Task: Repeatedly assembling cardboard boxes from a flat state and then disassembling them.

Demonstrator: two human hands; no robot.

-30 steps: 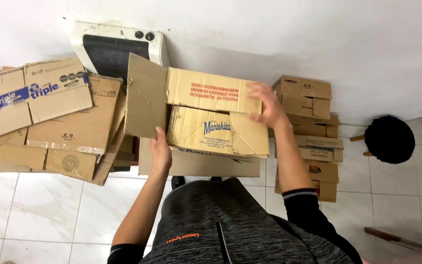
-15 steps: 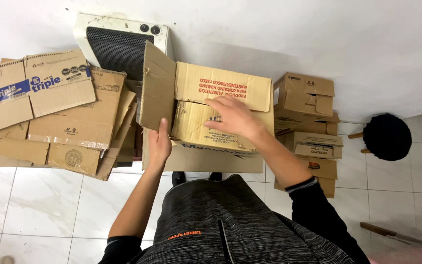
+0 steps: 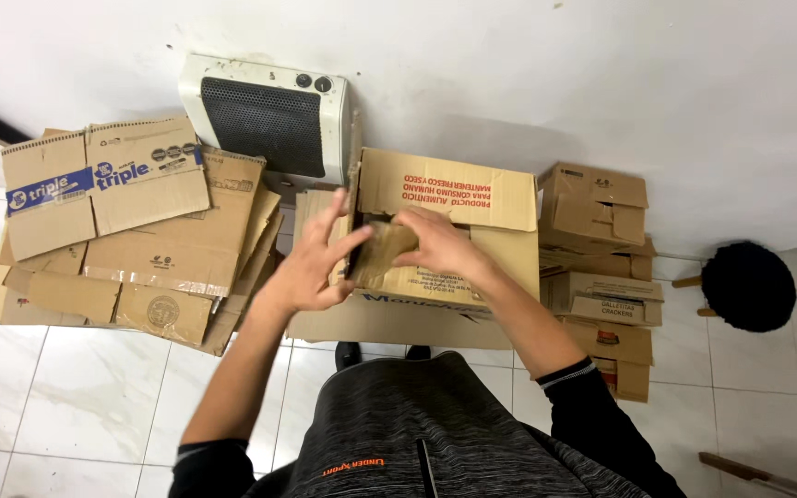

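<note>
I hold a brown cardboard box (image 3: 472, 198) with red print in front of my chest, its flaps partly open. My left hand (image 3: 311, 263) grips the box's left side, thumb on the left flap edge. My right hand (image 3: 435, 242) presses on an inner flap (image 3: 382, 251) near the box's middle, bending it down. The box's lower front panel (image 3: 417, 277) shows below my hands. A flattened cardboard sheet (image 3: 389, 323) lies on the floor beneath the box.
A pile of flattened cardboard boxes (image 3: 122, 231) lies on the tiled floor at left. A white heater (image 3: 269, 115) leans on the wall behind. Stacked small boxes (image 3: 601, 267) stand at right, beside a black round stool (image 3: 747, 286).
My right hand moved from the box's right top corner to its middle and now bends an inner flap. My left hand slid from the bottom left edge up the left side.
</note>
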